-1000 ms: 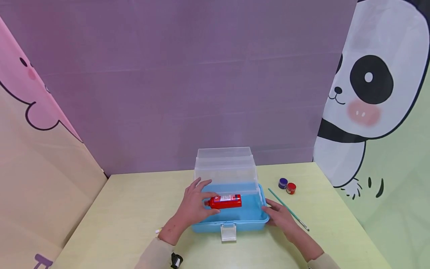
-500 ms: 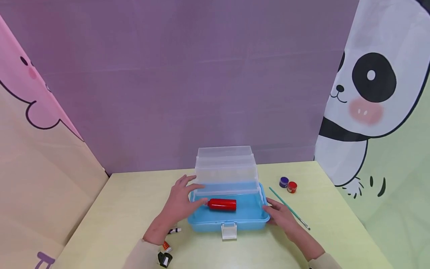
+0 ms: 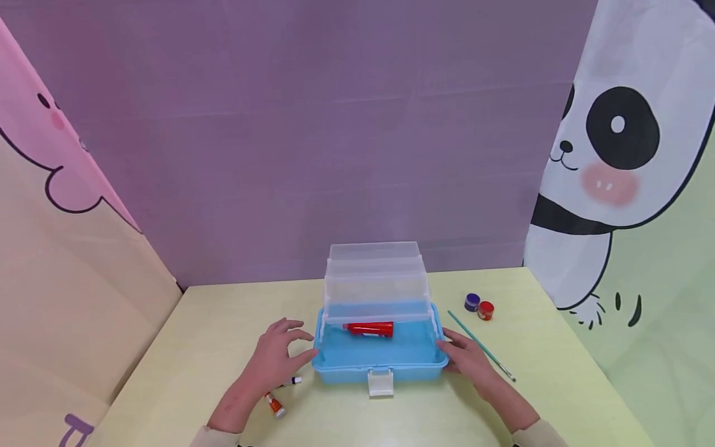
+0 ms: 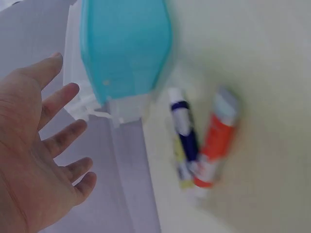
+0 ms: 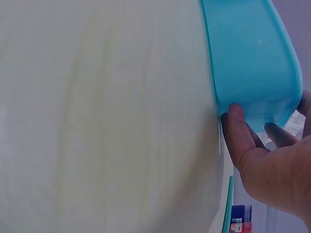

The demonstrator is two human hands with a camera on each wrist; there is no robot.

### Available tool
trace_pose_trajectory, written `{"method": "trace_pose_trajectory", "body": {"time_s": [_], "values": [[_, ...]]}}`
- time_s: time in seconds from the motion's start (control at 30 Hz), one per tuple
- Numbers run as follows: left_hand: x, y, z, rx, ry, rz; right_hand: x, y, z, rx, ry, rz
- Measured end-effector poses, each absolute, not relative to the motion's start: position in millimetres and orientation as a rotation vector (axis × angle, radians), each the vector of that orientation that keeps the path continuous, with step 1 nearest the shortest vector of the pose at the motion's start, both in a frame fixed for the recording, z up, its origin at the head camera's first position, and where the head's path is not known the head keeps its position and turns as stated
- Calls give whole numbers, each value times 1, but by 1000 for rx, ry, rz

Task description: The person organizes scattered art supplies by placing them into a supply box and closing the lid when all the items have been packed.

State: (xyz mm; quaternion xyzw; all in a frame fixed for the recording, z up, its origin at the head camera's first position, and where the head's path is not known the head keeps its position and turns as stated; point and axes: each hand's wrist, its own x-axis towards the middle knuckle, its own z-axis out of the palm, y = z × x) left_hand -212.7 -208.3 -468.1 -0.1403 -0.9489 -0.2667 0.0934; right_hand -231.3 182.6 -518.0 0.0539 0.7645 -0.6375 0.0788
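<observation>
A light blue plastic box (image 3: 346, 375) stands on the table with its clear lid (image 3: 375, 285) raised at the back. Inside lies a red bottle (image 3: 371, 329) on its side, near the back wall and partly behind the lid's lower edge. My left hand (image 3: 274, 355), fingers spread and holding nothing, is just left of the box. In the left wrist view, an orange-labelled tube (image 4: 217, 143), a navy-banded tube (image 4: 184, 127) and a yellowish one (image 4: 181, 160) lie near that hand, blurred. My right hand (image 3: 468, 361) grips the box's right end, thumb at the rim and fingers against the outer wall.
Right of the box a teal paintbrush (image 3: 481, 346) lies slanted on the table (image 3: 558, 366). Beyond it sit a purple paint pot (image 3: 472, 302) and a red paint pot (image 3: 485, 310). A white latch (image 3: 381, 383) hangs from the box's front. A purple wall backdrop (image 3: 357, 136) rises behind the table.
My left hand has let go of the red bottle inside the box and drawn back left. The bottle now lies farther back. The right hand has stayed on the box.
</observation>
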Motion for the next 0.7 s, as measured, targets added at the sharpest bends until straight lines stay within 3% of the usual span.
{"method": "trace_pose_trajectory", "body": {"time_s": [0.7], "values": [[-194,-297,-504,-294,-2910,-789,-239,183,-521,188,2309,-1873]]}}
